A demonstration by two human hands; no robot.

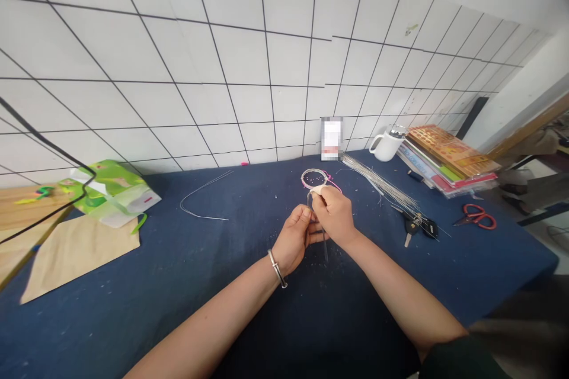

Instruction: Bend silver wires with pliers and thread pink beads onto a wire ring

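Note:
My left hand (pixel 291 237), with a silver bangle at its wrist, pinches a thin wire (pixel 326 251) whose ends hang below the fingers. My right hand (pixel 333 213) is closed over the upper part of that wire, close against the left fingertips. What lies inside the right fist is partly hidden. Just beyond my hands is a round hoop (pixel 314 179) in white and pink, with small white beads or bits inside it. A pink thread (pixel 331 180) trails from its right side.
A bent wire (pixel 191 210) lies left. To the right are a bundle of straight wires (pixel 382 182), keys (pixel 413 225), red-handled scissors (pixel 478 216), a white mug (pixel 386 145) and stacked books (pixel 448 157). A green bag (pixel 111 183) and brown paper (pixel 84 249) lie far left.

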